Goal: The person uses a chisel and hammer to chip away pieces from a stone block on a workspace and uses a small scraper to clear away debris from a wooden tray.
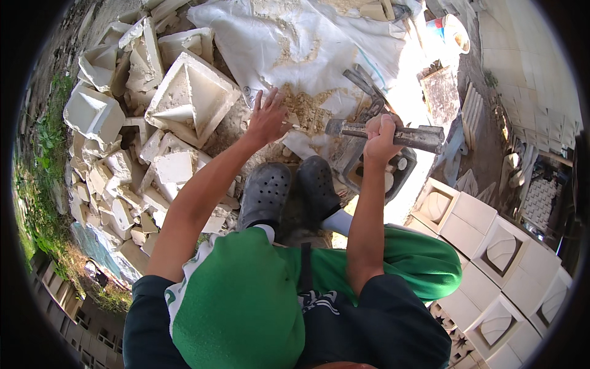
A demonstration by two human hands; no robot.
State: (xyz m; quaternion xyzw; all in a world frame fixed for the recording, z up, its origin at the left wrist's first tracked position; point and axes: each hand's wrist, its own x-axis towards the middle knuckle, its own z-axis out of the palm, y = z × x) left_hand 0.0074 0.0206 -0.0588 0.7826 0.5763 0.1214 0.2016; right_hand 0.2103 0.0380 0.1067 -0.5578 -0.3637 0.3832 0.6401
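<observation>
My left hand [268, 120] reaches over the pale rubble with its fingers spread. Crumbled bits [307, 104] lie beside it on a white sack sheet [276, 43], and a small pale fragment is close to its thumb. My right hand [382, 140] is closed round a hammer-like tool [418, 138] with a thick grey shaft, held roughly level; a dark, blunt piece forms its left end. Beneath the right forearm sits a dark plastic tub [402, 181] with pale round items in it. Some worn metal tools [362, 81] lie just beyond the right hand.
Broken pale blocks pile up on the left, with a large hollow square block [193, 98] on top. Patterned ventilation blocks [498, 252] are stacked at lower right. A white bucket [456, 34] is at the far right, near a board [440, 93]. My grey clogs [265, 194] are below the hands.
</observation>
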